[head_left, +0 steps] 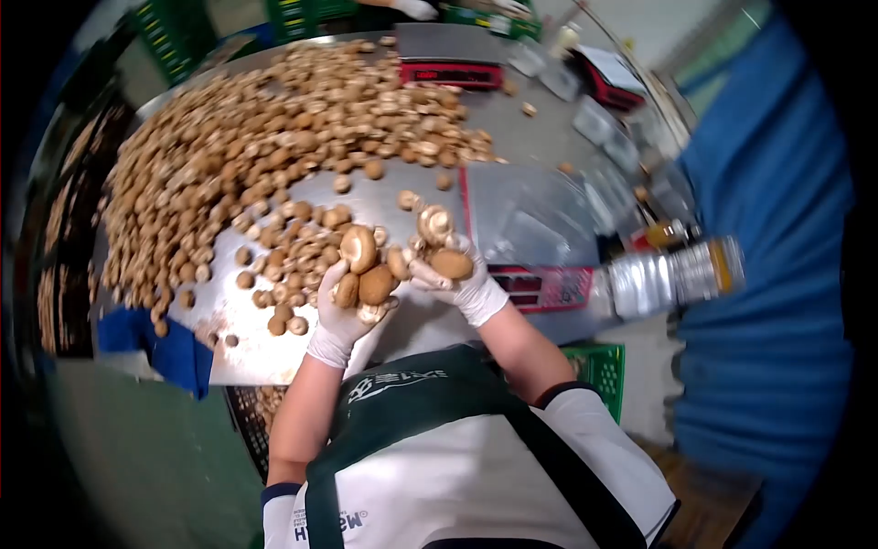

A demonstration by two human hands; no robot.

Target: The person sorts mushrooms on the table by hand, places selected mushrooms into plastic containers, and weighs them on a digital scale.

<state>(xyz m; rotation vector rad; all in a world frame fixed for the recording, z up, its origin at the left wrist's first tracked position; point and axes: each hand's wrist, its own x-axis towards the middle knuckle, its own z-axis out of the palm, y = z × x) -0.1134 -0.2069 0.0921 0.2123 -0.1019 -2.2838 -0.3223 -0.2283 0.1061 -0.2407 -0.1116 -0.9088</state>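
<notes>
Cradles mushrooms (375,285) atop half-curled fingers of left hand (337,320) and right hand (480,295) (nearer the scale (487,197)), with rightmost cap (452,265) crosswise.

The person's gloved left hand (345,306) and gloved right hand (462,279) each hold several brown-capped mushrooms (375,285) above the metal table (315,188).

Shirt (412,480) shows "Ma" and "H"; apron print (399,385) illegible.
</notes>
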